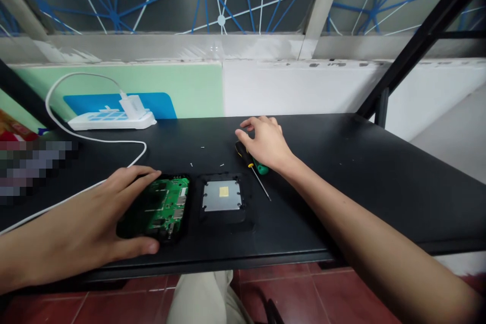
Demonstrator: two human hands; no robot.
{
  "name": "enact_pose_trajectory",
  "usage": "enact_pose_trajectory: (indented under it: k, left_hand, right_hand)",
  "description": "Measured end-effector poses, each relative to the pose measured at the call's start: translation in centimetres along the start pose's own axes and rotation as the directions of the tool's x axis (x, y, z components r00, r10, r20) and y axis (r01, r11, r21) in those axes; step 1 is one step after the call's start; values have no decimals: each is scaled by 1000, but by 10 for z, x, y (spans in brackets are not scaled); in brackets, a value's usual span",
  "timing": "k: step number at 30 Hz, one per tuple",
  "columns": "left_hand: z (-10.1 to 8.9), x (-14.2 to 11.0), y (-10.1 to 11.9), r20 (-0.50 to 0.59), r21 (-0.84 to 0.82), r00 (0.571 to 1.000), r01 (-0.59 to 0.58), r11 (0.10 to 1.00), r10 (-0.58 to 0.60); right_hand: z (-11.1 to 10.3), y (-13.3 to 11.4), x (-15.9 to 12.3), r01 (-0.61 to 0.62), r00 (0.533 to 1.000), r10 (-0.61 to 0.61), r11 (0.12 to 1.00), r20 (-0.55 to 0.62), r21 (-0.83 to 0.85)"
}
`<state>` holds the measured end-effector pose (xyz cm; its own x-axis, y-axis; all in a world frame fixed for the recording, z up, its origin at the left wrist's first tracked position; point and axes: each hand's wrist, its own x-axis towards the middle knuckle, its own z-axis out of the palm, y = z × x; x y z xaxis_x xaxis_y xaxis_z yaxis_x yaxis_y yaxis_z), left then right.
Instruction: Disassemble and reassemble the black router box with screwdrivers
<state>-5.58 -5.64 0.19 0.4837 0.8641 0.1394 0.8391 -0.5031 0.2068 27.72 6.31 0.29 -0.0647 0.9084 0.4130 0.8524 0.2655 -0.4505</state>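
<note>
My left hand spans a black case with a green circuit board, its fingers at the far edge and its thumb at the near edge. Right of that lies a black cover with a silver metal plate and a small yellowish label. My right hand hovers or rests over the tools, thumb apart from the loosely bent fingers, with nothing visible in it. Below it are a black-and-yellow screwdriver, tip toward me, and a green handle, partly hidden by the wrist. Small screws lie beyond the cover.
At the back left, a white power strip carries a white charger. Its white cable loops over the black table and passes behind my left hand. A black frame post rises at the right.
</note>
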Motion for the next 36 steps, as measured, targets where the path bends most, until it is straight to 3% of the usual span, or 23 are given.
enact_pose_trajectory:
  k: [4, 8, 18, 22, 28, 36]
  left_hand:
    - [2, 11, 14, 23, 87, 1000, 2, 996, -4]
    - [3, 28, 18, 109, 72, 992, -66, 995, 57]
    - [-3, 65, 58, 142, 56, 988, -60, 997, 52]
    - [-2, 68, 40, 112, -5, 990, -84, 996, 84]
    - [0, 67, 1, 99, -164, 965, -225, 961, 243]
    - [3, 62, -4, 164, -149, 946, -257, 955, 281]
  right_hand:
    - [-3, 0, 1, -3, 1000, 3, 1000, -7, -1]
    - [-5, 1, 2, -10, 1000, 10, 1000, -19, -9]
    - [-5, 7, 5, -31, 999, 30, 999, -22, -25]
    - [-6, 9, 6, -35, 999, 34, 999, -19, -28]
    - [-6, 8, 5, -18, 1000, 17, 999, -12, -27]
    - [-6, 9, 3, -10, 999, 8, 999, -35, -50]
